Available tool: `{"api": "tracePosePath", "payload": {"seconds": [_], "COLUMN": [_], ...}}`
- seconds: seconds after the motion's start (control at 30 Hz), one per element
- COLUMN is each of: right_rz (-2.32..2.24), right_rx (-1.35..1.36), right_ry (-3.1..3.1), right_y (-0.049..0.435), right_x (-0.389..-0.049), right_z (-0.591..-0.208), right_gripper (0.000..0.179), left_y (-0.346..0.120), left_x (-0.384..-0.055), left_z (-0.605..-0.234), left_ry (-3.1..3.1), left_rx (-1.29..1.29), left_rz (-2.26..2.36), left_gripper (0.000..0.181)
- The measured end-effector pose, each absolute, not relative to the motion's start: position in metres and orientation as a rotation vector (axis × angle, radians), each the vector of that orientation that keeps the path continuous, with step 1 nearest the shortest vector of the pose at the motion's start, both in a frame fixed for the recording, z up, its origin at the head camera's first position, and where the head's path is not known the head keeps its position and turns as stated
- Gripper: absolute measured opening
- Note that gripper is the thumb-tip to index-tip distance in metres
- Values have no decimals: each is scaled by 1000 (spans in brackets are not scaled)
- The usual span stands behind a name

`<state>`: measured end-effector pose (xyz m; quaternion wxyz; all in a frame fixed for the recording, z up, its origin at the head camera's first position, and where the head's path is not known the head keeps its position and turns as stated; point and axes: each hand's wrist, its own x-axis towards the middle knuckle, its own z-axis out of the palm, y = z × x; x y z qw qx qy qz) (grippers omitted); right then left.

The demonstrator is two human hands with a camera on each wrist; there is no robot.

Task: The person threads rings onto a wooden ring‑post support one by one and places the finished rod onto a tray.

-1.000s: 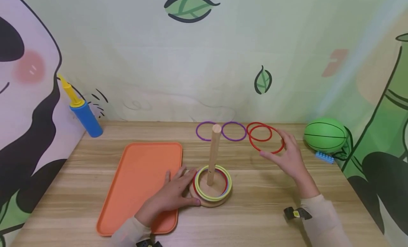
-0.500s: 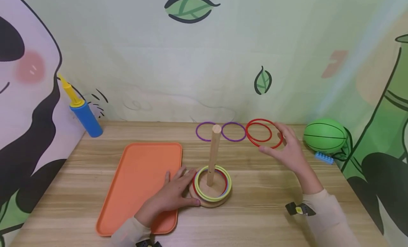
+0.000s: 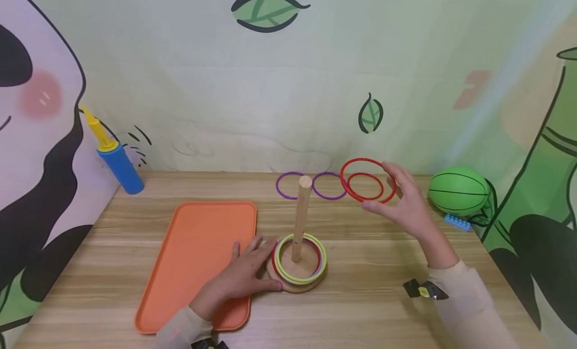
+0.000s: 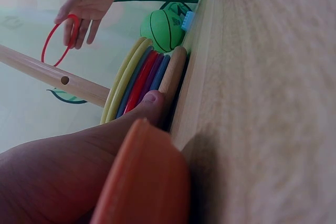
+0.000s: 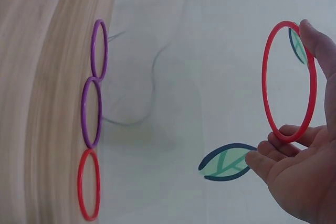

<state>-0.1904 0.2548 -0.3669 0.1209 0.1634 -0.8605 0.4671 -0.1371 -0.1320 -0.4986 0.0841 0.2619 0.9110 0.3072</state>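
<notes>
My right hand (image 3: 407, 204) holds a red ring (image 3: 341, 181) raised above the table, its thumb and fingers at the ring's right side. In the right wrist view, the ring (image 5: 264, 77) stands out against the wall. My left hand (image 3: 239, 275) grips the left side of a round wooden base (image 3: 299, 289), thumb at the near edge and fingers farther back. An upright peg (image 3: 302, 214) rises from this base. Stacked around it are yellow rings (image 4: 118, 85) on top, with blue, red and purple rings below.
Two purple rings (image 3: 331, 198) and another red ring (image 5: 80, 184) lie along the back by the wall. An orange tray (image 3: 198, 239) lies under the left hand. A blue-and-yellow pump (image 3: 121, 166), a green ball (image 3: 459, 191) and a blue toy brick (image 3: 457, 223) stand at the sides.
The right hand has lifted the red ring upward and a little to the left, away from the other red ring. My left hand stays at the wooden base.
</notes>
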Motion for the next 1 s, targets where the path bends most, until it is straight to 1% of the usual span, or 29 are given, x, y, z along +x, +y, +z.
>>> {"api": "tracePosePath", "payload": {"seconds": [0.43, 0.67, 1.0], "right_rz": [1420, 1465, 1603], "right_rx": [574, 646, 837], "right_ry": [-2472, -2414, -2257], "right_y": [243, 235, 224], "right_x": [-190, -189, -189], "right_z": [-346, -335, -323], "right_gripper": [97, 92, 92], "left_y": [-132, -132, -132], "left_x": [-137, -137, -137], "left_z": [-499, -499, -500], "left_ry": [2723, 2714, 2730], "left_rx": [776, 763, 753], "left_rz": [903, 916, 887], "left_gripper": [106, 106, 107]}}
